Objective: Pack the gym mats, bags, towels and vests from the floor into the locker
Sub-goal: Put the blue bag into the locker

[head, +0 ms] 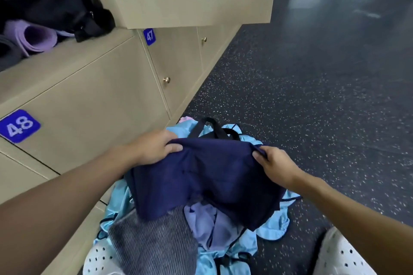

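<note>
Left hand (pixel 154 149) and right hand (pixel 276 163) pinch the navy bag (pixel 201 181) by its top corners; we note the open locker (pixel 89 42) up-left, nearer the left hand.

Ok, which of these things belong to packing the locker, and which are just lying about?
Part of the job: navy bag, gripped by left hand and right hand; light blue vests; grey striped towel; lilac cloth; open locker, holding a purple mat and black bag.

Just there: closed locker 47; closed locker 48; white shoes.
</note>
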Motion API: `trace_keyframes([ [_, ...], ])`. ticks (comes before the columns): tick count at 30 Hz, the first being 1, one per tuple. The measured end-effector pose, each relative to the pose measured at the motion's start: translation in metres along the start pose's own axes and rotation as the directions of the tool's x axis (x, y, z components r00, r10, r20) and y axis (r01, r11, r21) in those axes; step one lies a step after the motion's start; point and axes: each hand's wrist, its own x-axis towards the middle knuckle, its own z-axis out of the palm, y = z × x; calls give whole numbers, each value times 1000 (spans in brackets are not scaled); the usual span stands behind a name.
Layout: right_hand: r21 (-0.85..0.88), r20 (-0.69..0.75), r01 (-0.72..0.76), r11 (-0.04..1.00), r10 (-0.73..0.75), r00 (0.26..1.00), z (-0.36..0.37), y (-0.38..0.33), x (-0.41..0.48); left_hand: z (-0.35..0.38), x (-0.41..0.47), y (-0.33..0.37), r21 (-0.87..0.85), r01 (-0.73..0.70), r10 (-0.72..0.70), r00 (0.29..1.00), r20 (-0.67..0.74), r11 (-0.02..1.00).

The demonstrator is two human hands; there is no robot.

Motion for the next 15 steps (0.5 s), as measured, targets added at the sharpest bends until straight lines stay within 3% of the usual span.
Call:
trace_keyframes([
  [3,13,-20,-56,998,56,998,4,6,27,4,24,2,86,61,-51,993,-107,994],
  [6,1,21,-81,997,81,997,7,14,55,14,48,-5,138,77,-60,990,-126,987],
  [9,-46,112,-100,994,105,988,14,27,78,27,67,-21,151,83,-74,995,-67,985],
  [13,-288,182,-123,950,181,967,30,46,102,46,82,-35,55,128,-132,989,67,990],
  [15,-206,247,-179,962,228,942,37,54,108,53,86,-38,83,159,-166,983,80,984],
])
